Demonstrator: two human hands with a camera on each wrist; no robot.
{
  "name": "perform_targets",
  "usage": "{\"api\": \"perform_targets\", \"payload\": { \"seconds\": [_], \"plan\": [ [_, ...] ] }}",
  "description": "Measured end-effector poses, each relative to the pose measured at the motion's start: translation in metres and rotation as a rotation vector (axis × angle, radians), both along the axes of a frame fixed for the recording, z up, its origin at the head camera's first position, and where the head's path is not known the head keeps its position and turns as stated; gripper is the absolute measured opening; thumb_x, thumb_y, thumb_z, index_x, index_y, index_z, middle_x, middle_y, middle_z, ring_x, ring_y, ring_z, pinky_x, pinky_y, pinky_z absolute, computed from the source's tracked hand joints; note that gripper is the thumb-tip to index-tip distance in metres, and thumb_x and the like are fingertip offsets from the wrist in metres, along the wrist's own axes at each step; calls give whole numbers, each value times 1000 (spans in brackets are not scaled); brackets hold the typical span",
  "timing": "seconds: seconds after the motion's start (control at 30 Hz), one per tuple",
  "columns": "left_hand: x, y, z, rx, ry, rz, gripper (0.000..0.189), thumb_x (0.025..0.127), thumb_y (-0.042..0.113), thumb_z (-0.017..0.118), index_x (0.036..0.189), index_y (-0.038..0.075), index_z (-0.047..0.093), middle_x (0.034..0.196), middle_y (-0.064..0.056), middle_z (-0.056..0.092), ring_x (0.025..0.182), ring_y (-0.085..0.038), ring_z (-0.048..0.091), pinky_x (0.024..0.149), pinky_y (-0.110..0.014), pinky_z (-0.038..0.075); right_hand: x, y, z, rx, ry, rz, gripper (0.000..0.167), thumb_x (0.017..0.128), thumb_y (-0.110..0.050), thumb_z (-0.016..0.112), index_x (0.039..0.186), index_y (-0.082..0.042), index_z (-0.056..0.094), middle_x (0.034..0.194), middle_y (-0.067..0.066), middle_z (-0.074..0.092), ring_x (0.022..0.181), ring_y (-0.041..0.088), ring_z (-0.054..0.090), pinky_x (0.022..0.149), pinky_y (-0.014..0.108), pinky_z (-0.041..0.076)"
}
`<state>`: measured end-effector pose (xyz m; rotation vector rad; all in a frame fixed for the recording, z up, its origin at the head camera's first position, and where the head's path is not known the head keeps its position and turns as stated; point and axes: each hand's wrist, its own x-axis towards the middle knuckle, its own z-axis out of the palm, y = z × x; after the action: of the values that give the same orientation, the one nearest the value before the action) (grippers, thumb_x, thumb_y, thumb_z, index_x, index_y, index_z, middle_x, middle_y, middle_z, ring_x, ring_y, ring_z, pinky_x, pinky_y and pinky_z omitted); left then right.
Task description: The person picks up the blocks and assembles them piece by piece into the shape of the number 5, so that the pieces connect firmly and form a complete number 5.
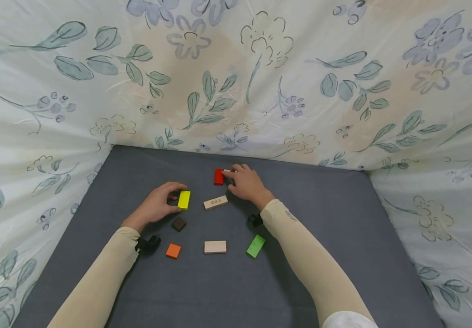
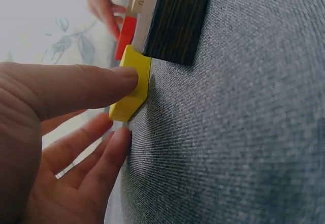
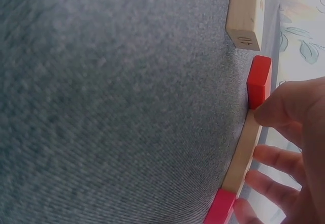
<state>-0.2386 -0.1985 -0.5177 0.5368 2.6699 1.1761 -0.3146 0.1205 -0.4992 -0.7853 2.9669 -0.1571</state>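
In the head view my left hand (image 1: 157, 203) pinches a yellow block (image 1: 184, 200), its thumb by the near end and index finger by the far end. The left wrist view has the thumb (image 2: 122, 82) lying against that block. My right hand (image 1: 247, 183) reaches to the far side, its index fingertip at the edge of a red block (image 1: 218, 176). In the right wrist view, a light wooden block (image 3: 241, 155) lies between this red block and a second red block (image 3: 221, 207), with loosely extended fingers (image 3: 279, 160) along it. The hand covers most of this row from above.
A marked wooden block (image 1: 216, 202) lies between the hands. Nearer are a dark brown block (image 1: 179, 223), an orange block (image 1: 173, 251), a pale block (image 1: 215, 247) and a green block (image 1: 255, 246). Floral cloth (image 1: 236, 118) borders the grey surface (image 1: 322, 218).
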Motion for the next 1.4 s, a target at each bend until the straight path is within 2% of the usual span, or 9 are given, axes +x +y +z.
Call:
{"api": "perform_targets", "payload": {
  "seconds": [0.27, 0.43, 0.9, 1.17, 1.4],
  "plan": [
    [-1, 6, 3, -4, 2, -12, 66, 89, -7, 86, 149, 1, 61, 152, -23, 54, 125, -44, 63, 103, -54, 55, -2, 2, -3, 4, 2, -4, 54, 106, -25, 65, 160, -24, 58, 149, 8, 57, 133, 32, 50, 105, 57, 50],
    [-1, 9, 3, -21, -6, -16, 64, 90, -6, 85, 149, 2, 62, 153, -22, 54, 124, -43, 64, 103, -55, 55, -1, 2, 0, 3, -11, -10, 54, 107, -25, 65, 160, -23, 57, 150, 9, 57, 134, 33, 49, 106, 57, 49],
    [-3, 14, 4, -25, -33, 7, 62, 90, -5, 85, 148, 3, 62, 151, -22, 55, 123, -43, 65, 103, -55, 55, 0, -2, -1, 24, -31, -28, 54, 109, -25, 63, 162, -25, 55, 152, 8, 55, 139, 33, 47, 109, 58, 47],
    [-14, 23, 8, -10, -28, 8, 63, 88, -5, 87, 146, 1, 62, 150, -21, 56, 125, -41, 63, 103, -53, 56, -1, -3, -1, 28, -48, -41, 52, 110, -26, 61, 162, -27, 54, 156, 7, 52, 143, 33, 44, 113, 58, 44],
    [-28, 40, 19, -4, -26, -20, 63, 90, -6, 85, 147, 2, 61, 150, -21, 56, 129, -41, 61, 106, -52, 54, 1, -2, 2, 25, -45, -45, 51, 110, -24, 62, 161, -26, 56, 155, 7, 54, 142, 34, 46, 112, 59, 46]
  ]
}}
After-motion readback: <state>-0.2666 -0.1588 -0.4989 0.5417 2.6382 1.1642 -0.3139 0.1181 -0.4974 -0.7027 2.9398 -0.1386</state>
